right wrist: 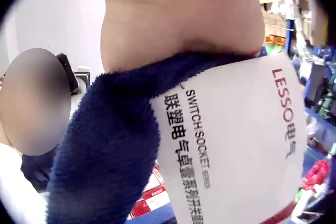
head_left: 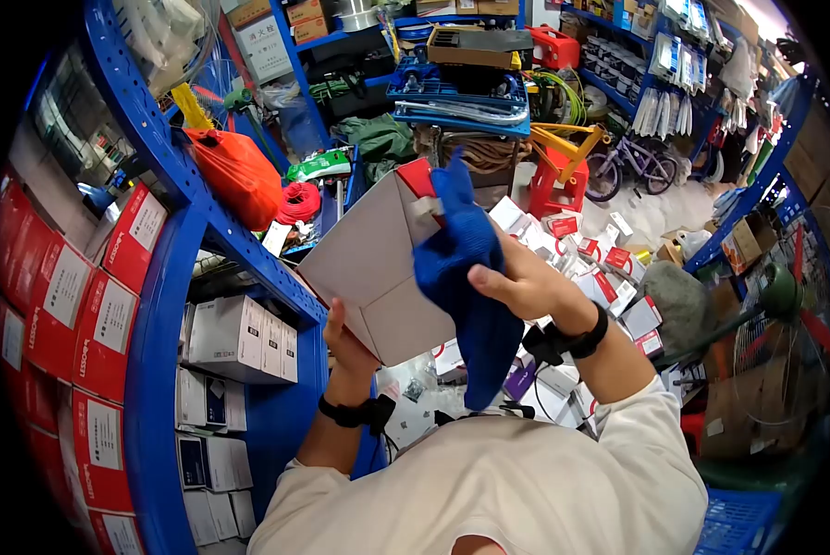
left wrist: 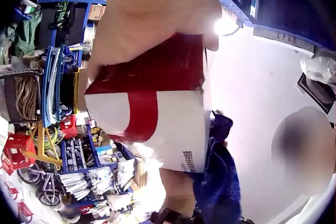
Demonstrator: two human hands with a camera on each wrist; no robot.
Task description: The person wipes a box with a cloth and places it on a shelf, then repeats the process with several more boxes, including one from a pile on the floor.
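A red and white switch socket box [head_left: 378, 277] is held up in front of the chest, tilted, a broad pale side facing the head camera. My left hand [head_left: 345, 344] grips its lower left edge, thumb on the near side. In the left wrist view that hand spans the red face of the box [left wrist: 173, 113]. My right hand [head_left: 535, 282] holds a blue cloth [head_left: 475, 287] against the box's right side, most of its fingers hidden behind cloth and box. The cloth [right wrist: 105, 140] hangs down beside the printed white face in the right wrist view.
Blue shelving [head_left: 170, 305] with red boxes [head_left: 100, 324] and white boxes [head_left: 239, 338] stands close on the left. Many small boxes [head_left: 609, 268] lie heaped beyond the right arm. Farther back are a red stool [head_left: 558, 180] and a purple bicycle [head_left: 632, 166].
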